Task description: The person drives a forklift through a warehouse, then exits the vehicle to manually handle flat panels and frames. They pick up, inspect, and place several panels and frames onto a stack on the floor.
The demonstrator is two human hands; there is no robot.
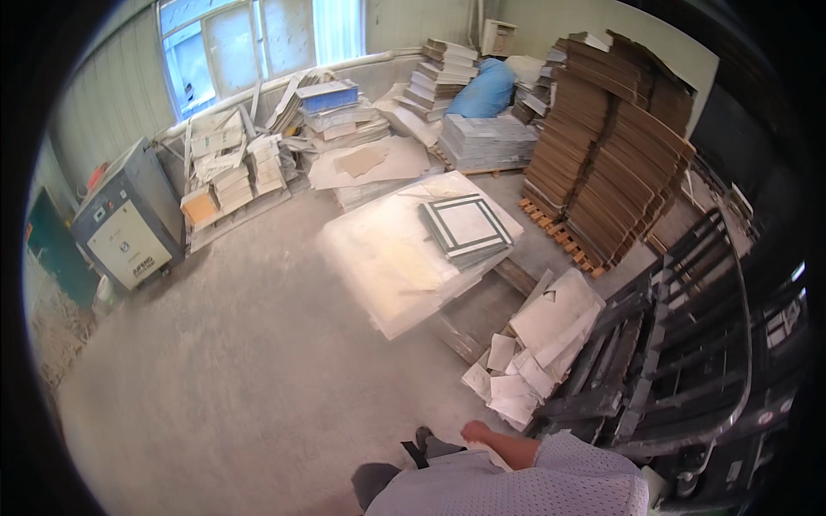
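One hand (476, 430) shows, low at six o'clock; I can't tell which it is, or whether it's spread or clenched. Nearest it, the white offcut pile (525, 361) lies toward one o'clock, long axis slanting up-right.

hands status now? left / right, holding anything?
Left hand: not in view.
Right hand: low in the picture, looks loosely closed, nothing visibly held; too small and blurred to be sure. Nearest thing is the pile of white sheets on the floor.
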